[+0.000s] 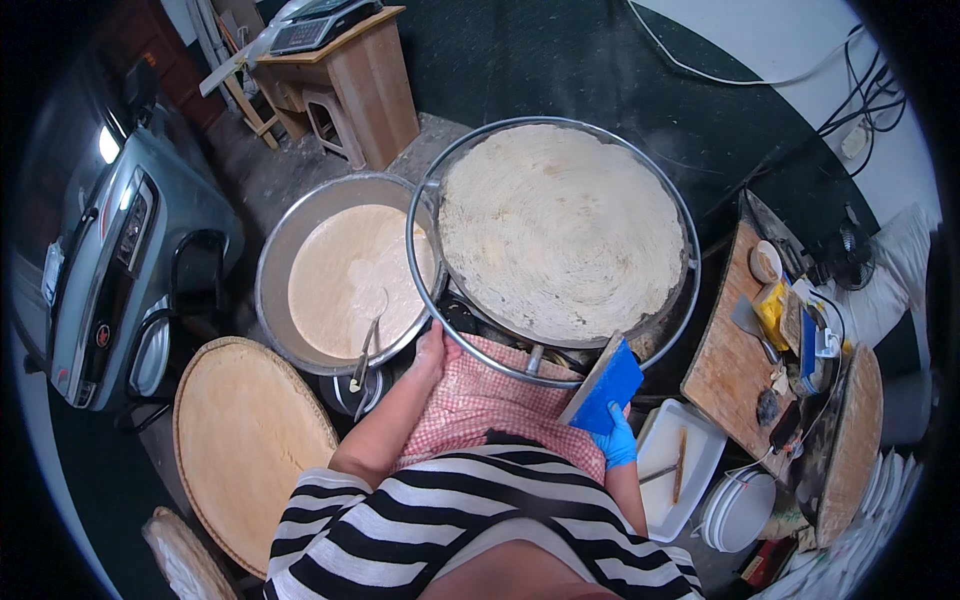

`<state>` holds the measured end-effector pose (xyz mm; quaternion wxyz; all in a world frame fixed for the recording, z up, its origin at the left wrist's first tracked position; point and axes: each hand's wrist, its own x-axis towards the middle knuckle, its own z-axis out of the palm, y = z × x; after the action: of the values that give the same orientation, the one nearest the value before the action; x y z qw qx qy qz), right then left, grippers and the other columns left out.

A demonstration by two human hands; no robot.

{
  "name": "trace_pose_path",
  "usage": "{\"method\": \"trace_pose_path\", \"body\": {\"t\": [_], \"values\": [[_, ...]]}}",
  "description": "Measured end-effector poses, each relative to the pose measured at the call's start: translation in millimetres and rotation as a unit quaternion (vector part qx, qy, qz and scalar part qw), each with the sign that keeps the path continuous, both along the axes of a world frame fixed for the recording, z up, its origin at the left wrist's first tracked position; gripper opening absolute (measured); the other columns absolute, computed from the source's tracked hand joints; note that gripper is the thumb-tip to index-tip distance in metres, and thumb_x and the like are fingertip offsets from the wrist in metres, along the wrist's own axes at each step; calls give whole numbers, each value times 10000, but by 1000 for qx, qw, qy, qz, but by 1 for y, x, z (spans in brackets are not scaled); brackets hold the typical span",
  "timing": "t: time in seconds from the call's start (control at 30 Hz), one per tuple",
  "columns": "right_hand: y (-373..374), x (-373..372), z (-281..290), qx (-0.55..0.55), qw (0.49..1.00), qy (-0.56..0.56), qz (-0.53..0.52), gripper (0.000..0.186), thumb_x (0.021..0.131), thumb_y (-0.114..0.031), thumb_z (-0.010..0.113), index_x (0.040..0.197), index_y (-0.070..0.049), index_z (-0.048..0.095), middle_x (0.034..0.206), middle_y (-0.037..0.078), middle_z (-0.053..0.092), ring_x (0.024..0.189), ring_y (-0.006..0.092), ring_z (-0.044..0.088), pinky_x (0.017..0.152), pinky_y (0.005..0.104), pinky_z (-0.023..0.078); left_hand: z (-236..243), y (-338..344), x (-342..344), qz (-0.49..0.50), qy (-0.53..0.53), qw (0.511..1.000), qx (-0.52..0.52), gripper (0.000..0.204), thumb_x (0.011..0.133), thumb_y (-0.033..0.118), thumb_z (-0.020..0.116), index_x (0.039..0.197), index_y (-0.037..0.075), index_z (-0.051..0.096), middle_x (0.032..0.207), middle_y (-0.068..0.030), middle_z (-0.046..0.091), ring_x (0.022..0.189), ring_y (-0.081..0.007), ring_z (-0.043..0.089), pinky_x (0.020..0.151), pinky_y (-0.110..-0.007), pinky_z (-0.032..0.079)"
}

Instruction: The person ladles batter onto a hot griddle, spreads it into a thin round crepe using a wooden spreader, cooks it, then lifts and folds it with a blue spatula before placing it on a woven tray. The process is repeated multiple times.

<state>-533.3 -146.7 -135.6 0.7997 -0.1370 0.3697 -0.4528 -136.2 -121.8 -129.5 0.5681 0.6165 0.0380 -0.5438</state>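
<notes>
A large round griddle, ringed by a metal hoop (pixel 688 190), is in front of me. A thin, pale sheet of batter (pixel 560 230) with circular ridges covers its surface. My right hand (pixel 615 440), in a blue glove, grips a flat board with a blue face (pixel 610 388), tilted at the griddle's near right edge. My bare left hand (pixel 430 352) is beside the hoop's near left side, by my red checked apron (pixel 480 400); its fingers are mostly hidden. Left of the griddle, a ladle (pixel 368 350) rests in a big metal basin (pixel 283 295) of beige batter (pixel 345 265).
A round woven tray (pixel 250 450) lies at lower left, below a parked vehicle (pixel 130 260). On the right, a wooden board (pixel 720 350) bears a scraper (pixel 750 322) and a small bowl (pixel 765 262). Below it, a white tub (pixel 690 430) holds sticks. A wooden desk (pixel 375 95) stands behind.
</notes>
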Motion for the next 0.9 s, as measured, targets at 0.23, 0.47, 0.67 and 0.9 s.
{"method": "trace_pose_path", "body": {"t": [0.23, 0.47, 0.67, 0.9], "values": [[2, 1, 8, -6, 1000, 13, -5, 509, 800, -124, 626, 1238, -209, 382, 1145, 83, 510, 1024, 301, 520, 858, 525, 443, -8, -15, 4, 4, -23, 1000, -19, 181, 932, 212, 439, 927, 32, 462, 828, -113, 594, 736, -229, 617, 634, -328, 553], [3, 8, 18, 14, 999, 14, -37, 488, 791, -42, 571, 1239, -141, 406, 1101, 101, 532, 991, 296, 531, 866, 511, 438, -12, 5, -95, -5, 57, 998, 24, 168, 931, 155, 426, 949, -1, 487, 891, -142, 594, 835, -236, 616, 709, -328, 560], [1, 3, 8, 8, 1000, 7, 6, 514, 818, -122, 604, 1268, -202, 368, 1183, 93, 497, 1050, 309, 510, 873, 529, 434, -10, 16, -118, -180, 293, 938, -43, 283, 857, 281, 583, 1013, 51, 532, 925, -109, 593, 805, -219, 591, 734, -360, 513], [-1, -3, -5, -13, 999, 32, 7, 526, 799, -91, 603, 1262, -198, 377, 1157, 90, 516, 1034, 304, 523, 866, 521, 443, -18, -19, -4, 74, 100, 991, -57, 306, 844, 323, 600, 946, 44, 530, 803, -88, 614, 667, -209, 608, 605, -319, 536]]}}
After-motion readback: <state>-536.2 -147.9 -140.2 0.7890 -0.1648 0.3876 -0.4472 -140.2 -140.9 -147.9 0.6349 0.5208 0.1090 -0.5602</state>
